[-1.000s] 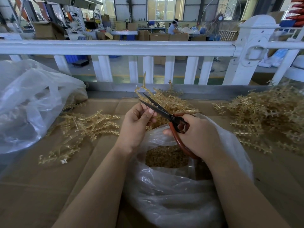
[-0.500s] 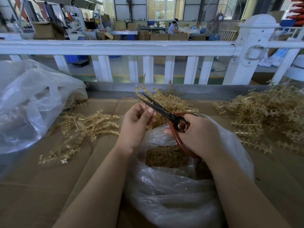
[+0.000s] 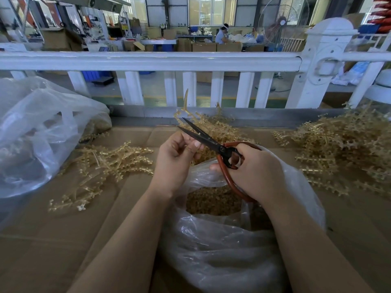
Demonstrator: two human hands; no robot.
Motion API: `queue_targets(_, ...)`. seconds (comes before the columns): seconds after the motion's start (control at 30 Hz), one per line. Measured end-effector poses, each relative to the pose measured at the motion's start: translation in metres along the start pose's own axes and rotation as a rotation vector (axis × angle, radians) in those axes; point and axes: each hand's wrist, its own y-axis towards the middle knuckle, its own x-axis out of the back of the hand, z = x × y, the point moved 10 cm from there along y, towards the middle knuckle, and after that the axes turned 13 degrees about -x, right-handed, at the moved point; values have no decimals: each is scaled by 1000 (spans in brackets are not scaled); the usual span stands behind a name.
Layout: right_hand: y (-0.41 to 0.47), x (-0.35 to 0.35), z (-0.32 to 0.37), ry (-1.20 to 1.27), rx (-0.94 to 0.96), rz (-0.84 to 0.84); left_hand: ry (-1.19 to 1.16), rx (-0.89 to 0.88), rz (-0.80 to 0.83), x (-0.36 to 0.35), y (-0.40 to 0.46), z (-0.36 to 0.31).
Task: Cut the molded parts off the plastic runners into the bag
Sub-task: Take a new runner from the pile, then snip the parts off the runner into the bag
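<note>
1. Over the open bag (image 3: 243,240), the left hand (image 3: 175,163) is pinching a small piece, too small to identify, its fingers (image 3: 197,144) curled beside the blades, probably so cut parts (image 3: 213,200) are dropping straight in.
2. The right hand (image 3: 254,170) is gripping the red handles of the scissors (image 3: 211,142), fingers wrapped through the loops; the blades are standing slightly apart, pointing away.
3. Uncut runners (image 3: 338,149) are lying heaped on the right of the cardboard surface (image 3: 63,250), likely for easy reaching; a thinner heap of runners (image 3: 105,163) is lying left.
</note>
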Motion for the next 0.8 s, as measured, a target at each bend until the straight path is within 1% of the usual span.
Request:
queue_targets(0.13, -1, 1, 1, 35, 8, -5, -20, 5, 10, 0, 0, 3)
queue_targets(0.37, 1, 1, 0, 21, 17, -41, -52, 26, 1, 1, -1, 5)
queue_targets(0.5, 2, -4, -1, 62, 5, 13, -100, 80, -8, 1, -2, 10)
queue_targets(0.6, 4, -10, -9, 156, -81, 78, -133, 127, 35, -5, -4, 13)
queue_targets(0.67, 5, -14, -13, 270, -138, 115, -166, 170, 59, -10, -8, 19)
queue_targets(0.73, 6, -17, -16, 356, -177, 138, -232, 230, 47, -14, -11, 24)
queue_targets(0.8, 8, -18, -17, 399, -187, 143, -229, 250, 37, -15, -13, 26)
